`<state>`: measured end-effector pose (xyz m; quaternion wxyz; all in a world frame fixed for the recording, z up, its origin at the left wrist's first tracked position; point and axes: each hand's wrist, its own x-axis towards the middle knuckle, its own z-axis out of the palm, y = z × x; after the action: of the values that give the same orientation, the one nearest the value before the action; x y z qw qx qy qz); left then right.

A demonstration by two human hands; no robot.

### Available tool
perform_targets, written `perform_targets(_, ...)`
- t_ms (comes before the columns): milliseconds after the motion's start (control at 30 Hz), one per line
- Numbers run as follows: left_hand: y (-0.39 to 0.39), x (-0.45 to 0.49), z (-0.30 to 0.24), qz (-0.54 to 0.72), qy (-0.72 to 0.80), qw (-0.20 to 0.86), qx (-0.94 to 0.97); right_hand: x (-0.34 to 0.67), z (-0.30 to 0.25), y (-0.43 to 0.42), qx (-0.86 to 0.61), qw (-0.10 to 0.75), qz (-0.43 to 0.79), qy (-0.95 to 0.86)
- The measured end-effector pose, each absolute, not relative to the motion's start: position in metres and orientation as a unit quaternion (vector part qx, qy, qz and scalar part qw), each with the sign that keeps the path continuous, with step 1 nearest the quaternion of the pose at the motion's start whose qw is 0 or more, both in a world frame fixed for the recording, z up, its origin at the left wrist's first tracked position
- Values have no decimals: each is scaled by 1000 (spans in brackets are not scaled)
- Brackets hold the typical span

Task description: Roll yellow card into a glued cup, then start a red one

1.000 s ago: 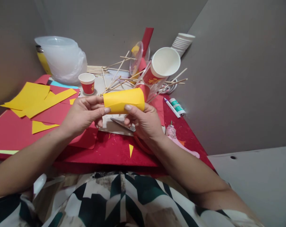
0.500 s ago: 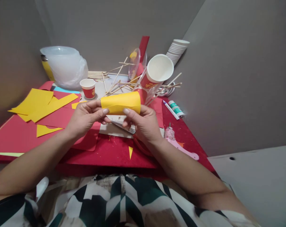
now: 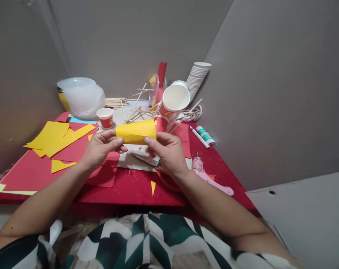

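A paper cup wrapped in yellow paper (image 3: pixel 136 131) lies sideways between both hands above the red table (image 3: pixel 135 185). My left hand (image 3: pixel 100 147) pinches its left end, fingers closed on the paper. Around the right end curl the fingers of my right hand (image 3: pixel 166 151), thumb pressed on the yellow wrap. Just behind it a larger red and white paper cup (image 3: pixel 173 101) is tilted with its mouth toward me, among wooden sticks (image 3: pixel 135 108).
Yellow paper sheets (image 3: pixel 54 136) and red sheets lie at the left. A small red cup (image 3: pixel 105 117) and a bagged plastic bowl (image 3: pixel 81 95) stand behind. A cup stack (image 3: pixel 197 74), glue tube (image 3: pixel 205 134) and pink glue gun (image 3: pixel 207 173) sit at the right. Walls enclose the table.
The view has tilted up, so everything sits lower and smaller in the picture. Both hands keep holding the yellow-wrapped cup, with the fingers shifted slightly along it.
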<state>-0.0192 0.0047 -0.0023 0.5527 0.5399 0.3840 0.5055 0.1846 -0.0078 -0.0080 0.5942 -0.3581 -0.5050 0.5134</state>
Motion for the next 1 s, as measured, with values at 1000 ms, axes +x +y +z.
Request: perform_targets(1000,16,-29,10,517,347,660,419,186,-8,-8,-307,689,502,-424)
